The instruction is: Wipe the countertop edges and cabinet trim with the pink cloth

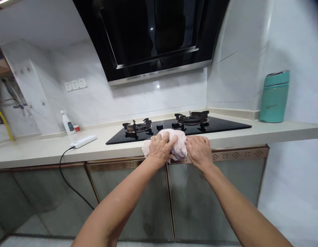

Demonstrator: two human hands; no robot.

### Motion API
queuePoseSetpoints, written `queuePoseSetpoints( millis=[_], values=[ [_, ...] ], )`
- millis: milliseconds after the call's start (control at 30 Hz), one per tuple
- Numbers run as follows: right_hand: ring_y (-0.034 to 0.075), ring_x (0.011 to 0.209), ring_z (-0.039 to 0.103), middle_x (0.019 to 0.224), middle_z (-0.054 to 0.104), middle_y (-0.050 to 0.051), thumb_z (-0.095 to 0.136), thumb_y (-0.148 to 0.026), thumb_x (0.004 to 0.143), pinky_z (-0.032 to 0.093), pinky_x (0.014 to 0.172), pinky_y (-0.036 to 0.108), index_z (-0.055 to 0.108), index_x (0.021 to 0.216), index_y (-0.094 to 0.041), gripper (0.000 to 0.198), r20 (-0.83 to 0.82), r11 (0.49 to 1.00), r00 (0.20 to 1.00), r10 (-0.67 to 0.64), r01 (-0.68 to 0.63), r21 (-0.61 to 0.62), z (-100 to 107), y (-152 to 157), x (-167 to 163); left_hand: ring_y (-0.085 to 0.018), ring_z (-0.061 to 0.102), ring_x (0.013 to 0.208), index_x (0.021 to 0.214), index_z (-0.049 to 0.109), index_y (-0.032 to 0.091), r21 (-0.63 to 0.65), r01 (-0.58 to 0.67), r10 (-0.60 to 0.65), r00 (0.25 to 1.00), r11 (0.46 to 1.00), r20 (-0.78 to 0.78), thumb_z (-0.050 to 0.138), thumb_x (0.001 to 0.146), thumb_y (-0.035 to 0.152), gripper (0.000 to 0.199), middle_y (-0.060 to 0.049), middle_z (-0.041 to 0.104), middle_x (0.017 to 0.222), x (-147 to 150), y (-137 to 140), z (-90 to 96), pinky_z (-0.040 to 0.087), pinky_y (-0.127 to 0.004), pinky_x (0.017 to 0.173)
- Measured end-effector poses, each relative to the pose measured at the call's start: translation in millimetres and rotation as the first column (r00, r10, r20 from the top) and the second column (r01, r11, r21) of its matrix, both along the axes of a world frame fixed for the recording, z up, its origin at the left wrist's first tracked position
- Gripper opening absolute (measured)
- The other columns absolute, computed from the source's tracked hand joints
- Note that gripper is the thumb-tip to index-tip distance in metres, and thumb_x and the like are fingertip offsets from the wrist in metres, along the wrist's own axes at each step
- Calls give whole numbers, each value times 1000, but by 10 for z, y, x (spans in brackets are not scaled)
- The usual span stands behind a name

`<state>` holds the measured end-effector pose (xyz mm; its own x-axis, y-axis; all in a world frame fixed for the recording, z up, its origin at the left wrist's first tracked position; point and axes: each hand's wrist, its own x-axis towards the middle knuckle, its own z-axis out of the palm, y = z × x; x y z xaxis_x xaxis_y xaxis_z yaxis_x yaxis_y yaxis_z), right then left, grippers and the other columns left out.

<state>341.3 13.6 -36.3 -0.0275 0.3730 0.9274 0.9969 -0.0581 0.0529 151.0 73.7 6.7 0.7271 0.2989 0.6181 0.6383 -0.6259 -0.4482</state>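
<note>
Nearest, two bare forearms reach up from the bottom edge and angle in toward each other, ending in the left hand (159, 150) and the right hand (200, 151). The left hand holds the cloth (179, 143) from above, its fingers spread and bent over the fabric; the right hand is narrow, fingers curled together against the cloth's right side, though whether it grips any of it I cannot tell. The cloth, pale pink and bunched, lies at the front edge of the desk (45, 146), just before the hob, its lower part hanging a little over the edge. Below are the cabinet doors (133, 202), greenish panels in copper-toned frames, partly covered by the arms. To the left, a black cord (68, 183) drops past the desk edge from a slim white device (84, 141) lying flat. Behind the cloth sits the black glass hob (225, 125), with a left burner (138, 128) and a right burner (192, 120), each ringed by dark pan supports. Farther back on the left, a white bottle (67, 120) stands upright near the wall, a small red and white jar (77, 128) just beside it; on the right, a teal bin (274, 103) stands by the side wall. Over the hob leans a black hood (160, 44), and on the pale wall (133, 103) left of it is a row of white sockets (75, 84)
</note>
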Motion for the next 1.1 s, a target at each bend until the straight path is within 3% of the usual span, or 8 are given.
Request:
queuePoseSetpoints(
  millis=[133, 300, 467, 600, 733, 900, 1000, 1100],
  values=[
    [24, 103, 54, 112, 69, 8, 32, -33, 104, 30, 96, 39, 65, 115, -19, 37, 10, 998, 998, 59, -59, -13, 1, -26, 59, -34, 51, 112, 151, 36, 37, 41, 17, -16, 999, 999, -29, 72, 81, 47, 79, -12, 41, 152, -430, 184, -91, 38, -46, 87],
    [23, 105, 56, 116, 69, 8, 33, -31, 104, 32, 96, 38, 65, 117, -19, 37, 4, 995, 995, 99, -99, -14, -7, -22, 107, -38, 47, 126, 143, 48, 35, -29, -159, 161, 985, 987, 69, 72, 79, 54, 71, -12, 42, 154, -1627, 603, -213, 36, -51, 101],
    [24, 104, 56, 115, 69, 8, 35, -32, 103, 33, 96, 39, 65, 119, -19, 37, -3, 995, 995, 96, -96, 17, -50, 19, 113, -35, 42, 137, 145, 44, 27, -151, -407, 422, 902, 901, 85, 73, 74, 47, 79, -13, 40, 156, -3034, 884, -141, 34, -47, 112],
    [25, 102, 55, 113, 69, 9, 36, -33, 102, 32, 95, 41, 66, 116, -19, 35, -24, 996, 996, 82, -81, 37, -78, 57, 95, -37, 45, 135, 148, 41, 21, -225, -537, 568, 816, 813, 103, 68, 72, 43, 83, -17, 42, 153, -3724, 947, -29, 40, -49, 109],
    [25, 100, 55, 110, 69, 8, 37, -33, 102, 31, 94, 41, 66, 112, -20, 33, -23, 996, 997, 72, -71, 48, -87, 90, 82, -38, 50, 129, 146, 46, 26, -352, -599, 669, 733, 720, 121, 62, 69, 36, 79, -13, 45, 150, -3812, 991, 70, 44, -50, 104],
    [26, 98, 55, 107, 69, 9, 40, -36, 101, 30, 95, 42, 65, 108, -19, 31, -18, 994, 998, 67, -66, 86, -111, 146, 75, -25, 54, 128, 132, 60, 24, -456, -404, 533, 822, 793, 199, 48, 66, 26, 67, -6, 60, 134, -3645, 940, 267, 41, -36, 111],
    [27, 99, 55, 107, 69, 10, 41, -36, 101, 30, 95, 43, 65, 107, -19, 30, -28, 993, 997, 66, -63, 103, -128, 165, 80, -24, 60, 119, 129, 62, 24, -501, -371, 572, 747, 782, 340, 46, 68, 23, 64, -5, 64, 127, -3533, 891, 456, 46, -35, 106],
    [26, 98, 55, 106, 69, 9, 40, -36, 101, 30, 94, 43, 64, 108, -20, 30, -9, 993, 997, 70, -69, 100, -131, 158, 86, -27, 53, 128, 139, 54, 19, -472, -403, 606, 663, 784, 440, 44, 75, 24, 66, -9, 57, 138, -3336, 935, 641, 41, -40, 112]
  ],
)
